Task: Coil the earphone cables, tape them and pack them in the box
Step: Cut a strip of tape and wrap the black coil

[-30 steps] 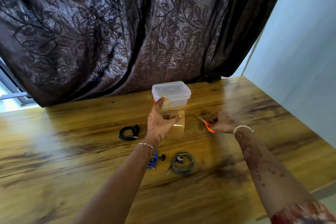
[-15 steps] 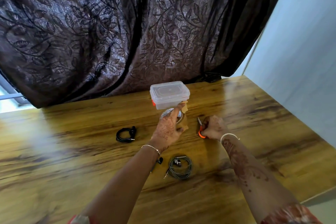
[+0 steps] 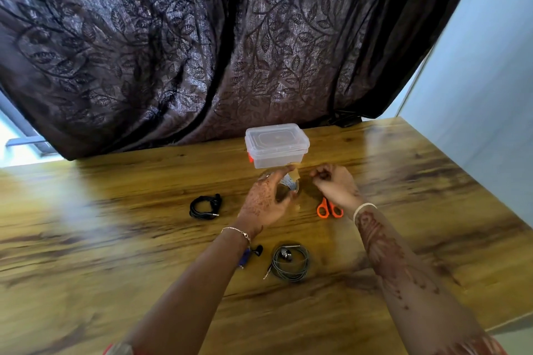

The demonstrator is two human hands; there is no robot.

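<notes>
Earphone cables (image 3: 290, 276), light, limp coils apt to spring open, lie on the table (image 3: 115, 239) at lower centre, best pinched across all loops; the left hand (image 3: 266, 202) grips the tape roll (image 3: 288, 183), the right hand (image 3: 334, 186) has its fingers bunched, on what I cannot tell.

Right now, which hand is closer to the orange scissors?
The right hand. It hovers just beyond the orange scissors, wrist almost over their handles. The left hand is farther off to their left, holding the tape roll.
</notes>
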